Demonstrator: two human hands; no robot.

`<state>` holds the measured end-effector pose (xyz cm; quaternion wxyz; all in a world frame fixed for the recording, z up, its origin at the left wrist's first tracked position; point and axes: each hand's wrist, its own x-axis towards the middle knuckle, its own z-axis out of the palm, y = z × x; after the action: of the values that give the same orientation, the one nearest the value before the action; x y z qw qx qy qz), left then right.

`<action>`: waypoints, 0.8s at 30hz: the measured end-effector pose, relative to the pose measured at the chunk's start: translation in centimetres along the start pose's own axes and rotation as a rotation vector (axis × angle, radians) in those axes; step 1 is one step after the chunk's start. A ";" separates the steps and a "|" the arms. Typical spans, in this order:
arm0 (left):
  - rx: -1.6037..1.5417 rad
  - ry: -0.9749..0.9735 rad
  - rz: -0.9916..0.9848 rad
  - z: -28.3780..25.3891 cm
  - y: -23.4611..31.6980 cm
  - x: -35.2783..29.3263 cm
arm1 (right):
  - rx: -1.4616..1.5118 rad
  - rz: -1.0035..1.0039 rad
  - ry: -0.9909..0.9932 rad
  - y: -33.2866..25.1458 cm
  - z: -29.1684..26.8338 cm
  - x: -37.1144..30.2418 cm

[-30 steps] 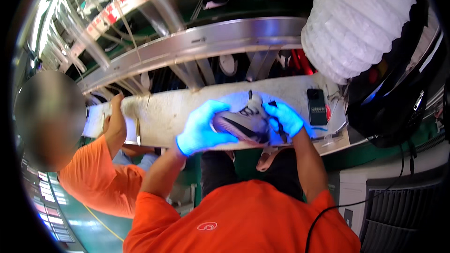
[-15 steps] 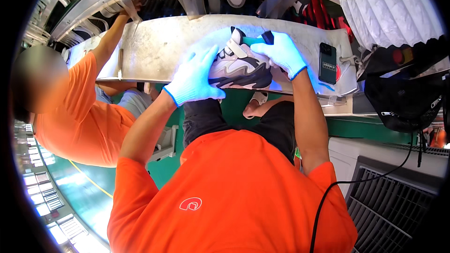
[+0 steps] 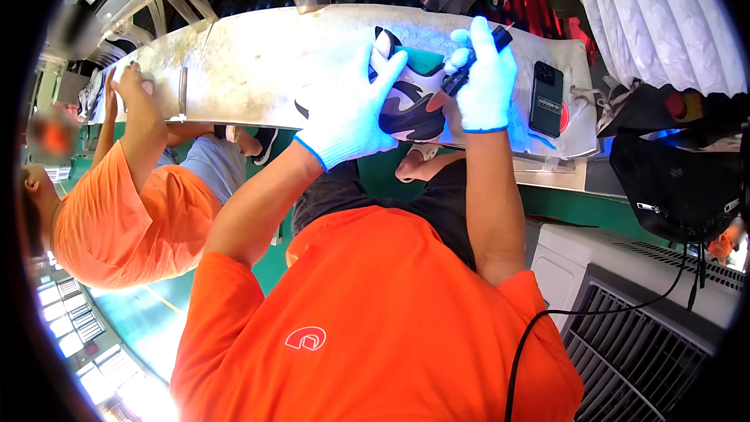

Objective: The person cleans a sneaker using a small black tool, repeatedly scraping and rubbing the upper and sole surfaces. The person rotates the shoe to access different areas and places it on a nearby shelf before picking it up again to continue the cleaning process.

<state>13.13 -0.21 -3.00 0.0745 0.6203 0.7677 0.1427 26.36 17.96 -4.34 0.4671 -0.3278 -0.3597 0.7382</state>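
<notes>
A sneaker [image 3: 412,113] with grey, white and black wavy panels and a green inner lining [image 3: 423,60] lies at the near edge of the long workbench. My left hand [image 3: 351,117], in a white knit glove with blue trim, lies over it and grips it, covering much of its left part. Just right of the sneaker, my gloved right hand [image 3: 488,86] is closed around a slim black tool [image 3: 501,36] with a thin, pale pointed tip. Its exact kind is unclear. The tool slants up to the right, its lower end close to the sneaker's heel.
On the pale workbench [image 3: 250,62], a dark phone [image 3: 546,99] lies right of my hand. A black bag [image 3: 676,184] and white ribbed duct [image 3: 664,23] are at the right. A co-worker in orange [image 3: 141,219] reaches over the bench at left. A black cable [image 3: 601,312] hangs near my right arm.
My right hand has moved right and up off the sneaker's collar, turning upright with the black tool. My left hand has slid right, farther over the sneaker. The co-worker's arm has lowered to the bench.
</notes>
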 end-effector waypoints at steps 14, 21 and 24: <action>-0.004 -0.038 0.083 -0.4 -0.9 1.3 | -0.004 0.060 -0.237 1.7 -0.7 0.6; -0.029 -0.022 0.083 0.3 -1.6 1.5 | 0.228 0.143 -0.194 3.1 -1.0 0.2; -0.057 -0.071 0.070 -0.2 -1.5 1.9 | 0.643 0.145 -0.464 4.1 -4.1 1.0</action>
<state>11.24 1.36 -3.21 0.1143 0.6490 0.7380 0.1450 27.50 18.50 -10.06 0.3989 -0.0141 -0.1819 0.8987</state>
